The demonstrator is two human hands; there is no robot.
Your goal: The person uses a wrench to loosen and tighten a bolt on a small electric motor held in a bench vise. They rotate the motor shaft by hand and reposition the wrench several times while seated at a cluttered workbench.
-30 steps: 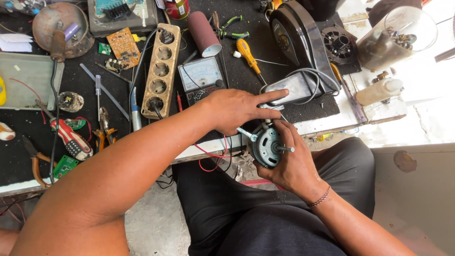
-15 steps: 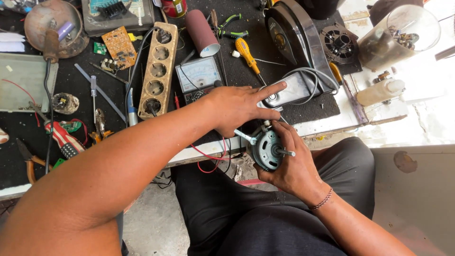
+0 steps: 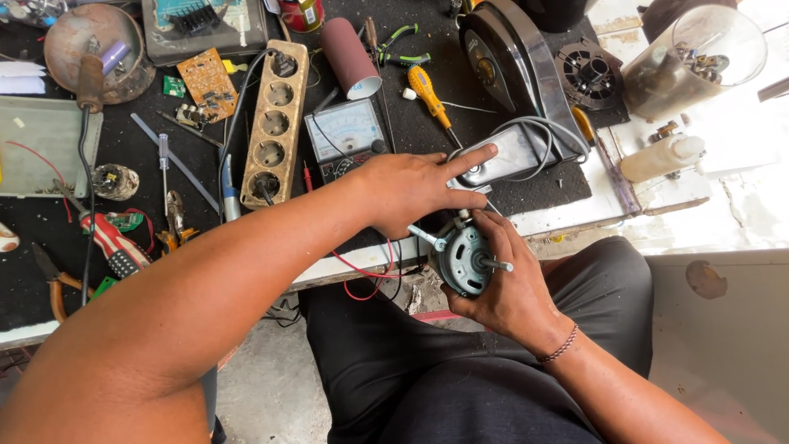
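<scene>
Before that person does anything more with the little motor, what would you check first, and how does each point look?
1. Motor held firmly: ok, right hand cups it over the lap.
2. Shaft free of fingers: ok, it sticks out bare.
3. Left hand steady: ok, it rests at the bench edge, fingers touching the motor's top.
4. Red wire loose of the motor: cannot tell, the hands hide its end.
5. Power strip live: cannot tell.

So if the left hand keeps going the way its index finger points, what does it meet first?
The left hand points up and right; its index fingertip already seems to touch the iron's soleplate. Beyond it lies the coiled grey cord, though depth is unclear.
</scene>
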